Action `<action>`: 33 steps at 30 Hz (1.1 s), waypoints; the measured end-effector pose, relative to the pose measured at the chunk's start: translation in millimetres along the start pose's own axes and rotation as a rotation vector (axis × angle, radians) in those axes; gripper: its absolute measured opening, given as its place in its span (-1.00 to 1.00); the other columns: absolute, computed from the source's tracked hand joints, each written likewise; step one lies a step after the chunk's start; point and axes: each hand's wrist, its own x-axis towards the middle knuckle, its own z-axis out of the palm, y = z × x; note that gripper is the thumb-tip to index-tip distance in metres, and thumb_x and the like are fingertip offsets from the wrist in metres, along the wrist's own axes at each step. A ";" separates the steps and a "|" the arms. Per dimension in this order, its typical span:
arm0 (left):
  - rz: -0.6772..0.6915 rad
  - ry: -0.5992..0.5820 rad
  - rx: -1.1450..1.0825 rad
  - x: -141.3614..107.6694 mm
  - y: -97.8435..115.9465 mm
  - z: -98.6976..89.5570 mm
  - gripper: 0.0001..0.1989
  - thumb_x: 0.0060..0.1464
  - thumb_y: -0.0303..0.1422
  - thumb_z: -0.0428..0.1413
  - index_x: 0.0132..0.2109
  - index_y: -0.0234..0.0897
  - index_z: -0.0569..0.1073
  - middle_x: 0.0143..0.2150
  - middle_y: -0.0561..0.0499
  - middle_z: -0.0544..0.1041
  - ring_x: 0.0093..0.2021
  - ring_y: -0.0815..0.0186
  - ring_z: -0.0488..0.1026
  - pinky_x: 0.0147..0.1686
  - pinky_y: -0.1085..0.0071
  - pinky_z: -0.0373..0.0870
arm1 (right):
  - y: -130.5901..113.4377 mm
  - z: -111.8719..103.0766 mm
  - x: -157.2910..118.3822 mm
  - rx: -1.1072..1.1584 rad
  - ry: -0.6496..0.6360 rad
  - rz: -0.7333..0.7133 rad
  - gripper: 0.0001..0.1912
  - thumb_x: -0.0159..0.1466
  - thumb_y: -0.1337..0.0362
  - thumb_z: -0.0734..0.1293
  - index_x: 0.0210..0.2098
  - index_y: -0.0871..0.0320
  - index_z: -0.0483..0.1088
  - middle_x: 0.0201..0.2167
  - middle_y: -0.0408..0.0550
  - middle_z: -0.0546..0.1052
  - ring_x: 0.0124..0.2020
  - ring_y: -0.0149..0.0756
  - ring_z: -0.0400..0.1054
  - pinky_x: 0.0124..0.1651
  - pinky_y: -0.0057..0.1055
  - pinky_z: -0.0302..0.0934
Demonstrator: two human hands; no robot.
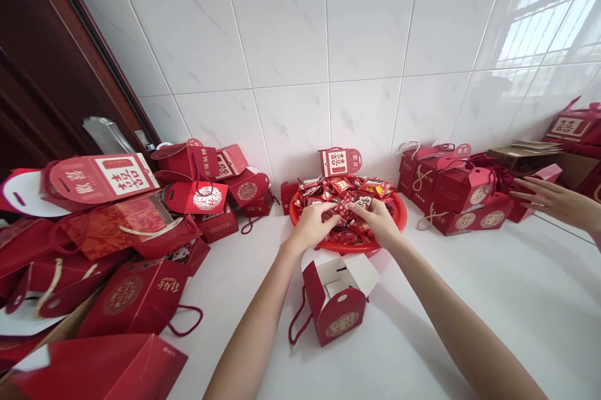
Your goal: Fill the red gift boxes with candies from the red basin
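Note:
My left hand (313, 225) and my right hand (379, 223) are over a round red plastic basket (399, 228) heaped with small candies in red wrappers. A red dotted wrapped candy (346, 207) lies between my fingertips, and both hands have their fingers curled on it. Other wrapped candies (345, 237) lie just below and around my fingers. In front of the basket stands an open red gift box (339, 318) with a white inside, a gold round emblem and a dark red cord handle. Its lid flaps are up, and some of its inside is hidden.
Many red gift boxes (134, 293) are piled at the left. Several closed boxes (453, 193) stand at the right of the basket, and one box (339, 162) is behind it by the tiled wall. Another person's hand (558, 200) reaches in from the right edge, near a cardboard carton (526, 156).

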 end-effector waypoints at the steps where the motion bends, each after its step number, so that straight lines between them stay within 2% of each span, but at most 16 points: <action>1: 0.008 0.010 0.130 -2.3 2.1 -5.8 -0.70 0.11 -0.38 0.18 0.00 -0.24 0.62 0.06 -0.16 0.62 0.11 0.00 0.52 0.14 0.15 0.38 | 0.6 0.3 0.3 0.003 0.021 0.004 -0.46 -0.12 -0.13 0.58 -0.46 0.12 0.35 -0.52 -0.18 0.43 -0.46 -0.33 0.34 -0.42 -0.37 0.32; 2: 0.008 -0.003 0.244 -4.6 3.6 -11.6 -0.72 0.09 -0.40 0.18 -0.04 -0.22 0.63 0.03 -0.16 0.63 0.09 -0.02 0.53 0.11 0.16 0.39 | 0.7 0.6 0.4 0.015 0.033 0.012 -0.48 -0.12 -0.11 0.58 -0.46 0.12 0.35 -0.50 -0.17 0.44 -0.43 -0.30 0.37 -0.38 -0.35 0.35; 4: -0.025 -0.107 0.395 -8.6 5.0 -21.3 -0.80 0.09 -0.42 0.15 -0.18 -0.20 0.65 -0.11 -0.14 0.67 -0.04 -0.01 0.57 -0.03 0.21 0.43 | 0.1 1.3 0.1 0.056 0.028 0.023 -0.50 -0.12 -0.04 0.59 -0.41 0.10 0.36 -0.43 -0.15 0.49 -0.33 -0.23 0.44 -0.28 -0.29 0.42; 6: -0.068 -0.230 0.445 -11.0 4.2 -27.0 -0.83 0.08 -0.40 0.12 -0.32 -0.18 0.64 -0.28 -0.10 0.67 -0.21 0.06 0.59 -0.17 0.28 0.42 | -0.9 1.6 -0.4 0.100 0.002 0.016 -0.51 -0.11 0.02 0.60 -0.33 0.09 0.40 -0.33 -0.12 0.55 -0.23 -0.18 0.48 -0.18 -0.26 0.45; 8: -0.097 -0.287 0.446 -11.3 2.6 -28.6 -0.82 0.07 -0.39 0.12 -0.39 -0.17 0.62 -0.36 -0.06 0.65 -0.29 0.12 0.57 -0.22 0.33 0.40 | -1.2 1.5 -0.8 0.114 -0.001 0.013 -0.51 -0.11 0.04 0.60 -0.27 0.08 0.42 -0.29 -0.12 0.58 -0.22 -0.19 0.50 -0.16 -0.27 0.45; 13: -0.176 -0.327 0.530 -8.6 7.5 -24.7 -0.81 0.04 -0.48 0.09 -0.32 -0.21 0.61 -0.24 -0.08 0.66 -0.19 0.12 0.57 -0.20 0.35 0.36 | 0.8 0.7 -0.6 0.138 0.018 0.018 -0.52 -0.08 0.02 0.58 -0.24 0.09 0.46 -0.38 -0.14 0.58 -0.33 -0.23 0.49 -0.26 -0.31 0.44; 18: -0.128 -0.359 0.682 -9.9 22.6 -16.4 -0.75 0.25 -0.48 -0.07 -0.13 -0.28 0.50 -0.11 -0.18 0.62 -0.13 0.07 0.56 -0.26 0.31 0.32 | -0.4 0.7 -1.2 0.187 -0.011 0.043 -0.57 -0.07 0.03 0.59 -0.32 0.10 0.47 -0.45 -0.14 0.58 -0.39 -0.24 0.49 -0.33 -0.34 0.43; 21: -0.085 -0.297 0.638 -9.5 24.7 -11.8 -0.74 0.33 -0.45 -0.14 -0.02 -0.27 0.42 -0.08 -0.17 0.61 -0.12 0.06 0.56 -0.24 0.29 0.33 | -3.1 0.4 -1.4 0.217 -0.025 0.093 -0.61 -0.04 0.07 0.59 -0.34 0.11 0.45 -0.45 -0.14 0.58 -0.39 -0.23 0.51 -0.39 -0.36 0.43; 24: -0.025 -0.152 0.508 -6.7 19.1 -10.3 -0.77 0.35 -0.40 -0.13 -0.05 -0.23 0.42 -0.11 -0.11 0.61 -0.08 0.08 0.54 -0.16 0.28 0.34 | -5.4 -0.5 -0.4 0.245 -0.007 0.163 -0.66 0.00 0.16 0.58 -0.34 0.11 0.42 -0.44 -0.14 0.58 -0.40 -0.23 0.51 -0.49 -0.38 0.43; 29: 0.056 0.084 0.261 -1.2 4.5 -10.9 -0.78 0.33 -0.35 -0.08 -0.09 -0.22 0.45 -0.15 -0.03 0.63 -0.14 0.17 0.56 -0.11 0.32 0.38 | -8.3 -1.7 1.4 0.271 0.033 0.227 -0.71 0.06 0.25 0.54 -0.35 0.10 0.37 -0.47 -0.16 0.56 -0.44 -0.25 0.50 -0.58 -0.42 0.41; 33: 0.082 0.193 0.130 0.6 -1.3 -7.7 -0.79 0.27 -0.36 -0.01 -0.08 -0.23 0.50 -0.09 -0.05 0.65 -0.07 0.18 0.57 -0.01 0.31 0.40 | -12.5 -2.0 -1.8 0.269 -0.063 0.264 -0.69 0.05 0.20 0.55 -0.34 0.13 0.39 -0.47 -0.13 0.56 -0.51 -0.25 0.50 -0.64 -0.45 0.32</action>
